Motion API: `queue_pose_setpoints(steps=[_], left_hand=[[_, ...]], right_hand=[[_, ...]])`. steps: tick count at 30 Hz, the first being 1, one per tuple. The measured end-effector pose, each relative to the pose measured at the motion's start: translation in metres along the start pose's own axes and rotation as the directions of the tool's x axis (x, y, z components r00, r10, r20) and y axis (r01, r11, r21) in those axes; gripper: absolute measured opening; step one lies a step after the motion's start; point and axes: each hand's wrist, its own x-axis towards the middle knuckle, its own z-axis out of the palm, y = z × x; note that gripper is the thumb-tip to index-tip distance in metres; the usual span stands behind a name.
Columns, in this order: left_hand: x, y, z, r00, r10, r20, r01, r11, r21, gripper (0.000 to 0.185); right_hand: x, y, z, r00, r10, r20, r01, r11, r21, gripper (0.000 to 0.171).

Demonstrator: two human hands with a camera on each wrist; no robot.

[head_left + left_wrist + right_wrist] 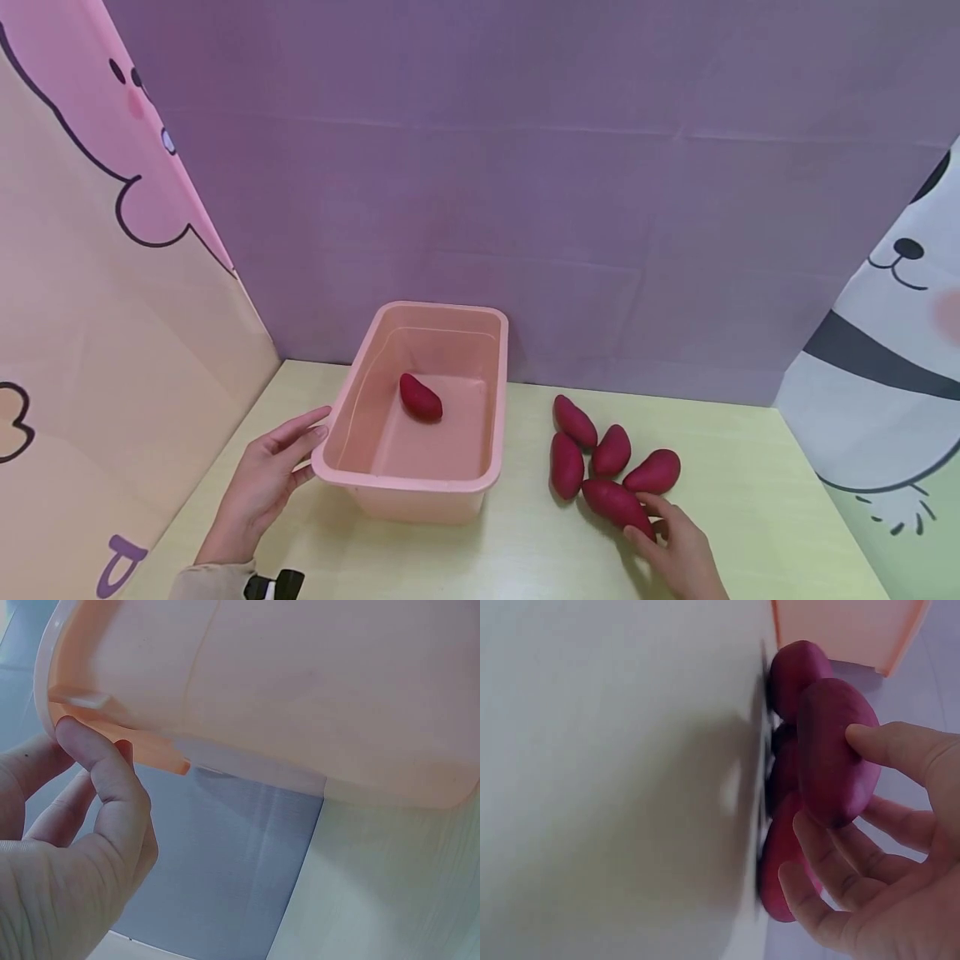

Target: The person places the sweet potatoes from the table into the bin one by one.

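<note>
A pink plastic bin stands on the table with one dark red sweet potato lying on its floor. At the bin's left rim, my left hand holds the edge between thumb and fingers; the left wrist view shows the thumb against the rim's underside. To the right of the bin, my right hand pinches the near end of another sweet potato, which looks slightly raised off the table. Several more sweet potatoes lie close together just beyond it.
The pale yellow table meets a purple cloth backdrop behind the bin. Cartoon-printed panels flank it, a pink-and-beige one on the left and a panda one on the right.
</note>
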Motion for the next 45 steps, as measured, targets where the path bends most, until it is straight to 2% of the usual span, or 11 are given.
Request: queue_pose_setpoints(steps=[3,7,10,13,20,26,35,42,45], left_hand=[[0.000,0.000,-0.001,1.000,0.000,-0.002,0.000,1.000,-0.004,0.031],[0.000,-0.001,-0.001,1.000,0.004,0.002,-0.004,1.000,-0.005,0.030],[0.000,-0.001,-0.001,1.000,0.007,0.006,-0.007,1.000,-0.004,0.029],[0.001,-0.001,0.000,1.000,0.011,0.003,-0.011,1.000,-0.003,0.030],[-0.001,0.000,0.000,1.000,0.018,0.000,-0.018,1.000,0.004,0.034],[-0.002,0.000,0.000,1.000,0.014,-0.011,-0.014,1.000,0.004,0.035],[-0.005,0.000,0.001,1.000,0.020,-0.010,-0.020,1.000,-0.010,0.033],[-0.004,-0.002,0.002,1.000,0.023,-0.004,-0.023,1.000,-0.012,0.033],[-0.004,-0.002,0.002,1.000,0.016,-0.003,-0.016,1.000,-0.006,0.034]], right_hand=[[0.000,-0.002,0.001,0.993,-0.094,-0.075,0.093,0.996,-0.016,0.046],[0.002,-0.009,0.002,0.955,-0.240,-0.173,0.234,0.971,-0.055,0.044],[0.006,-0.017,0.000,0.931,-0.304,-0.200,0.295,0.953,-0.075,0.046],[0.011,-0.025,-0.003,0.918,-0.339,-0.208,0.328,0.941,-0.087,0.048],[0.030,-0.047,-0.012,0.880,-0.430,-0.200,0.423,0.903,-0.079,0.052],[0.045,-0.075,-0.021,0.834,-0.518,-0.192,0.513,0.855,-0.077,0.053],[0.068,-0.128,-0.030,0.815,-0.567,-0.120,0.560,0.824,-0.088,0.051],[0.084,-0.162,-0.028,0.819,-0.571,-0.060,0.565,0.820,-0.089,0.050],[0.090,-0.177,-0.026,0.806,-0.590,-0.050,0.586,0.807,-0.070,0.050]])
